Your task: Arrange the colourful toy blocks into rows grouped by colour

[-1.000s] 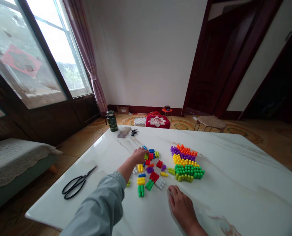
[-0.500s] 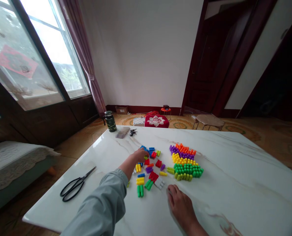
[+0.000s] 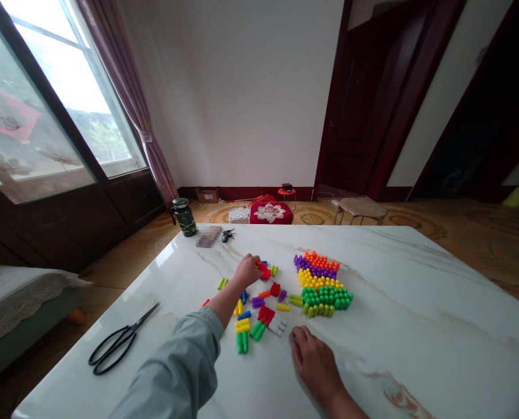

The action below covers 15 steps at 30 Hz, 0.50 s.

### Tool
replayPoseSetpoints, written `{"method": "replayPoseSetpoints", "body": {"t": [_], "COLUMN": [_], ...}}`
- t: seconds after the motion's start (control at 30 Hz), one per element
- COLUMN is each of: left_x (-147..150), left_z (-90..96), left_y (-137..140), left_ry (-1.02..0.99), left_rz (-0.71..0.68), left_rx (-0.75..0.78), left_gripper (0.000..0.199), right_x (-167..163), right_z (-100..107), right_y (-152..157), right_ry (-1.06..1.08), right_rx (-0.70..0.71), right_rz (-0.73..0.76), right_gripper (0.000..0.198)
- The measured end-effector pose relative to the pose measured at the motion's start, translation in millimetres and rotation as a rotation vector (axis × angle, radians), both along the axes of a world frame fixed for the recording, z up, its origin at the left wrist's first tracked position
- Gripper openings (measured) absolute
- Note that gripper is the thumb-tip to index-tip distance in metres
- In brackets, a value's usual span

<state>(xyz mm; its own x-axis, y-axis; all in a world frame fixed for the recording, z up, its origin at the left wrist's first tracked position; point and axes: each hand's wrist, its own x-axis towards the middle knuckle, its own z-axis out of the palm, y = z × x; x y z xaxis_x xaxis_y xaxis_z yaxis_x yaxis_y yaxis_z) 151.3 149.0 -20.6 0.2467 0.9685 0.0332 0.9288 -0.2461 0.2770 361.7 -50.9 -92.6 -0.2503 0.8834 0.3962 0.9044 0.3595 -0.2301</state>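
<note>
Bench (image 3: 416, 326) carries everything. Coloured rows (image 3: 322, 281) stand packed, presumably keeping colours together. The right hand (image 3: 315, 358) rests curled, perhaps for support; whether its grip holds anything cannot be told. Beside loose pieces (image 3: 265, 315), the left hand (image 3: 247, 270)'s grip seems closed on a red piece (image 3: 261, 265).

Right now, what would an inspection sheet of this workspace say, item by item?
Surface: glossy white marble-patterned table.
Job's things: small multicoloured plastic pieces, loose; knobbed plastic cluster in orange, purple, yellow and green bands.
Clutter: black-handled metal scissors, dark green lidded bottle, black-and-silver keys, pixelated item.
Grip: left hand at a small red plastic piece, hold unclear; right hand loosely curled on the table.
Cables: nothing seen for certain.
Surroundings: purple fabric curtain, dark red door.
</note>
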Motion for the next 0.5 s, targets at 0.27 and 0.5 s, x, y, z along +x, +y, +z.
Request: {"method": "replayPoseSetpoints", "body": {"t": [0.27, 0.5], "left_x": [67, 75], "left_z": [1.9, -6.3], "left_y": [25, 21], "left_ry": [0.027, 0.126], "left_rz": [-0.047, -0.016], "left_rx": [-0.112, -0.194], "left_gripper": [0.036, 0.036], "right_x": [-1, -2], "right_z": [0, 3], "right_y": [-1, -2], "right_ry": [0.014, 0.012], "right_rx": [-0.059, -0.096], "right_rz": [-0.017, -0.023], "right_gripper": [0.019, 0.016]}}
